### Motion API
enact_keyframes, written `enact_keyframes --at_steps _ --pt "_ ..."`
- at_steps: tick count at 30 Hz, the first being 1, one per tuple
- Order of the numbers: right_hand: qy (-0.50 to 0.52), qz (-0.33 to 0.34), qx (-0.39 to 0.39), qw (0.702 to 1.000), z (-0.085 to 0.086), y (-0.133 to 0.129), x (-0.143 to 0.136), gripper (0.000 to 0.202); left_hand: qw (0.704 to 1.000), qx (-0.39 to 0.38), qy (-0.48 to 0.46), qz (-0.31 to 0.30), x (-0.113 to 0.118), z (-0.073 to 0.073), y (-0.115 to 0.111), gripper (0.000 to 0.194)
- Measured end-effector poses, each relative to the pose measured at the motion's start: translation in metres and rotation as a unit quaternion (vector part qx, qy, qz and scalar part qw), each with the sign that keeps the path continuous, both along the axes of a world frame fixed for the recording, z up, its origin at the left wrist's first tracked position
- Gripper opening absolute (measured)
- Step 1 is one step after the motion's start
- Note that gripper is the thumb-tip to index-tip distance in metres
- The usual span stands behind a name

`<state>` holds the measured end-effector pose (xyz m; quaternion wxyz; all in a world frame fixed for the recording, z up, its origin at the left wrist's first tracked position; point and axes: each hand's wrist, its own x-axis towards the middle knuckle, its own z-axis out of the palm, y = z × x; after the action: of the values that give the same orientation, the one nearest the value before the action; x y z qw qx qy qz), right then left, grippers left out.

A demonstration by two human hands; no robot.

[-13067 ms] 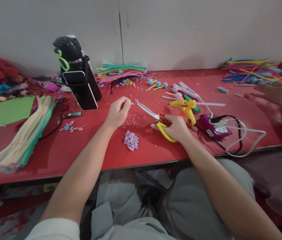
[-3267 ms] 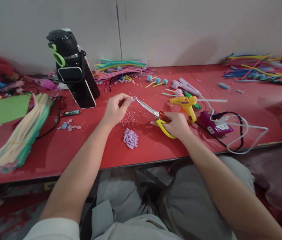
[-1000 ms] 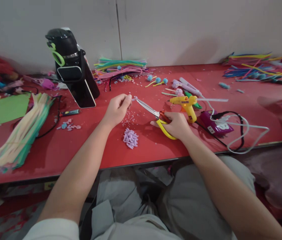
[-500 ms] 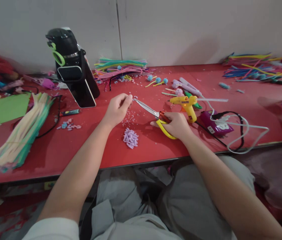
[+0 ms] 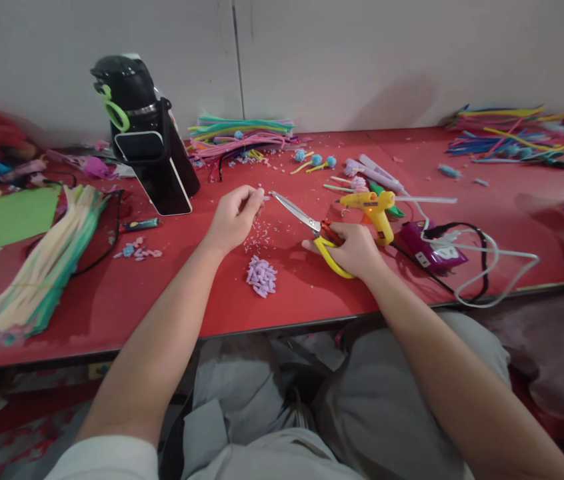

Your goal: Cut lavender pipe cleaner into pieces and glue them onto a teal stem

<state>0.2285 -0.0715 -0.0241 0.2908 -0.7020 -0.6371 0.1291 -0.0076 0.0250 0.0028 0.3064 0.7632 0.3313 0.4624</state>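
The left hand (image 5: 235, 217) is closed, thumb and fingertips pinching a small purple piece (image 5: 266, 198) above the red table (image 5: 162, 293). The right hand (image 5: 355, 250) is curled around the handles of the scissors (image 5: 297, 212), which point at the piece; their blades look nearly shut, the tips just beside the left fingertips.

Below, between the two hands and nearer the table's front edge, lies a pile of purple bits (image 5: 261, 277), with tiny scraps (image 5: 261, 235) scattered behind it. A yellow glue gun (image 5: 373, 210) lies just beyond the right hand, near a purple power strip (image 5: 432, 248). To the left of the left hand, a black bottle (image 5: 142, 120) stands behind a phone (image 5: 169, 190).
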Motion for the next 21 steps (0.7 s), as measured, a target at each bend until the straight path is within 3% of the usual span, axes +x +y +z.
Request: enact_keyframes --at_steps 21 --pt "-0.019 0.015 0.015 1.0 -0.0045 0.0017 0.0028 0.07 1.0 0.004 0.016 0.004 0.0002 0.0011 -0.0003 0.039"
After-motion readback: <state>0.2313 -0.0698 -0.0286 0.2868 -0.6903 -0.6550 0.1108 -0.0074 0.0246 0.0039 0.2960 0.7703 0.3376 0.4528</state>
